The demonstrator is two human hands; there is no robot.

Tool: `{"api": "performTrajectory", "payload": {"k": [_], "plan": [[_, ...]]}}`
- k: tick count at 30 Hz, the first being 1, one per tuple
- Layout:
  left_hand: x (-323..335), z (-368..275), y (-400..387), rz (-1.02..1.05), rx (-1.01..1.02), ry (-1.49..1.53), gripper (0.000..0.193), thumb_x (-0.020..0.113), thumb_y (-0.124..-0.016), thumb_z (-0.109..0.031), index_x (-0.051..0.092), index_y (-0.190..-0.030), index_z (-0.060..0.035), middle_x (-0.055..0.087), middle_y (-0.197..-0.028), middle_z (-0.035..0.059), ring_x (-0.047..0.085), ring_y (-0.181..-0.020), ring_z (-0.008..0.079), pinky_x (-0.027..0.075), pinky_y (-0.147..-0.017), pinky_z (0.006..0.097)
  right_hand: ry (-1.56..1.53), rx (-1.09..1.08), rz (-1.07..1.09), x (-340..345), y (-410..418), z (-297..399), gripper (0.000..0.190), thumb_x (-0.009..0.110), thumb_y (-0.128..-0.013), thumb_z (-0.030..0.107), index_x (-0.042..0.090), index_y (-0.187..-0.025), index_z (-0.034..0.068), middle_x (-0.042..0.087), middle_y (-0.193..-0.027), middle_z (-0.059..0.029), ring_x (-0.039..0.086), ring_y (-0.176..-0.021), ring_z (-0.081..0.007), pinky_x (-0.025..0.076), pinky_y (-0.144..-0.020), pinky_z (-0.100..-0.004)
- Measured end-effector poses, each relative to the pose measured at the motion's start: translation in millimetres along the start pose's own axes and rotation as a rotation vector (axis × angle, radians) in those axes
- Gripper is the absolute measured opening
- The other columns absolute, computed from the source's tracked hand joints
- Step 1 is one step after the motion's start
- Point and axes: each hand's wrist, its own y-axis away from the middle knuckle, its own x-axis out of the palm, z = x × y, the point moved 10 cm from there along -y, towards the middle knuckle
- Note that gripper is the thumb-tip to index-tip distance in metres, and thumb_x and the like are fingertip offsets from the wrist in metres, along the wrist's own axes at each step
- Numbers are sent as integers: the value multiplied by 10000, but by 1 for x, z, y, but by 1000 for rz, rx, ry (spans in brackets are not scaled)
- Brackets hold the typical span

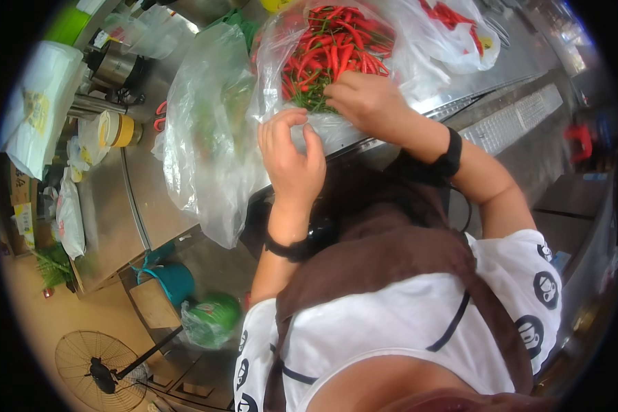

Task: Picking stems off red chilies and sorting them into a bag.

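Observation:
A heap of red chili peppers [335,44] with green stems lies in an opened clear plastic bag [275,56] on the metal counter. My right hand [368,103] reaches over the near side of the heap, its fingertips bent down among the stems. Whether those fingers pinch a pepper is hidden. At the bag's near left edge is my left hand [293,154], thumb and fingers curved apart, with nothing visible between them. Left of it, a large clear plastic bag [211,134] with something green inside hangs past the counter edge.
A white bag [461,33] holding more red chilies sits at the upper right. Red-handled scissors [160,116] lie partly under the large bag. Farther left are a yellow-banded jar [119,129] and a floor fan [103,373]. A teal bucket [172,283] stands below the counter.

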Motion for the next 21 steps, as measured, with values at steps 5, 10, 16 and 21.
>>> {"api": "performTrajectory", "payload": {"k": [5, 10, 16, 21], "plan": [[10, -25, -14, 26, 150, -99, 272, 597, -816, -59, 560, -1081, -13, 610, -1007, 129, 560, -932, 288, 363, -895, 404, -653, 419, -276, -34, 4, -35, 157, 637, -847, 121, 633, -965, 18, 627, -818, -78, 599, -627, -139, 469, -548, -274], [38, -10, -20, 156, 147, -112, 200, 627, -829, -112, 619, -1005, -18, 641, -879, 116, 588, -829, 265, 380, -869, 398, -934, 551, -254, -10, 15, -43, 128, 630, -850, 99, 649, -902, -16, 627, -841, -81, 579, -712, -85, 454, -602, -245], [46, -14, -7, 283, 92, 0, 126, 629, -827, -124, 645, -906, -28, 623, -708, 123, 574, -683, 309, 423, -779, 393, -447, 287, -330, -43, 25, -24, 82, 638, -800, 45, 639, -864, -6, 610, -792, -110, 594, -680, -251, 471, -603, -298], [58, 42, 16, 281, -544, 391, 217, 529, -928, -145, 561, -1093, -8, 657, -777, 67, 622, -764, 182, 471, -717, 307, -239, 284, -517, -76, 23, -40, 185, 628, -779, 7, 614, -963, 3, 602, -843, -120, 592, -713, -270, 490, -659, -338]]}}
